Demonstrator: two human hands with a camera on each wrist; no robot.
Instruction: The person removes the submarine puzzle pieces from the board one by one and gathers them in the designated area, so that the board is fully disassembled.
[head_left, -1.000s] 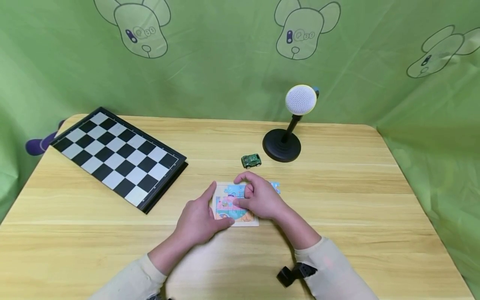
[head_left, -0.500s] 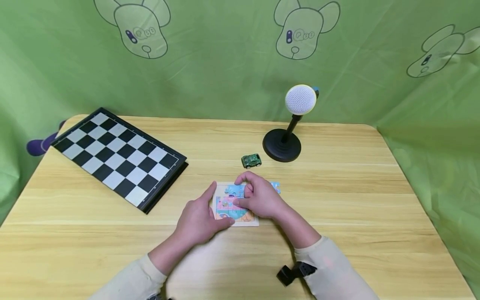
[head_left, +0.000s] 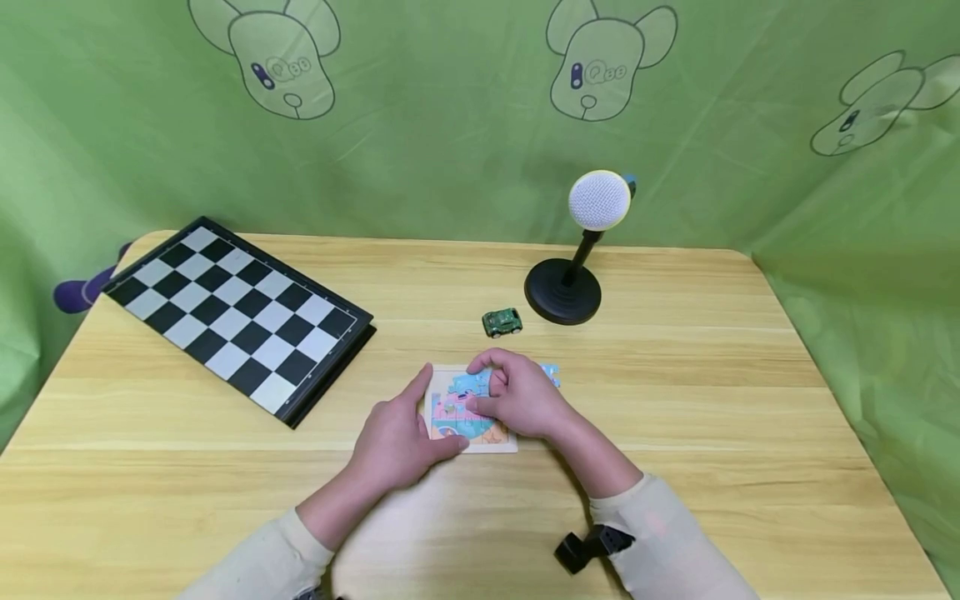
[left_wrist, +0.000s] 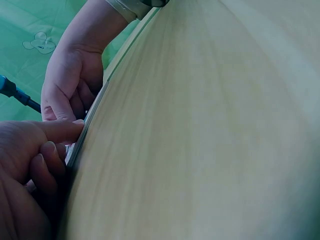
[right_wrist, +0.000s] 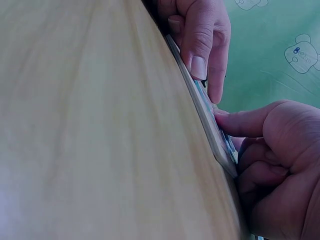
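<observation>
A small jigsaw puzzle in a pale frame (head_left: 492, 448) lies on the table, its lower part filled with pink, teal and orange pieces. My left hand (head_left: 393, 443) grips the frame's near left corner, thumb over the near edge and index finger along the left side. My right hand (head_left: 528, 402) bends over the puzzle's right half, thumb and index finger around blue puzzle pieces (head_left: 468, 383) near the top and hiding part of them. In the right wrist view the right thumb (right_wrist: 245, 122) presses at the puzzle's surface. Another blue piece (head_left: 552, 372) shows behind the right hand.
A green toy car (head_left: 502, 322) sits just beyond the puzzle. Behind it stands a toy microphone (head_left: 600, 202) on a round black base (head_left: 562, 292). A folded chessboard (head_left: 240, 312) lies at the left. A green curtain (head_left: 450, 125) hangs behind the table.
The blue pieces near the top have shifted and tilted slightly under my right fingers, and its index finger has come a little lower. My left hand has stayed in place.
</observation>
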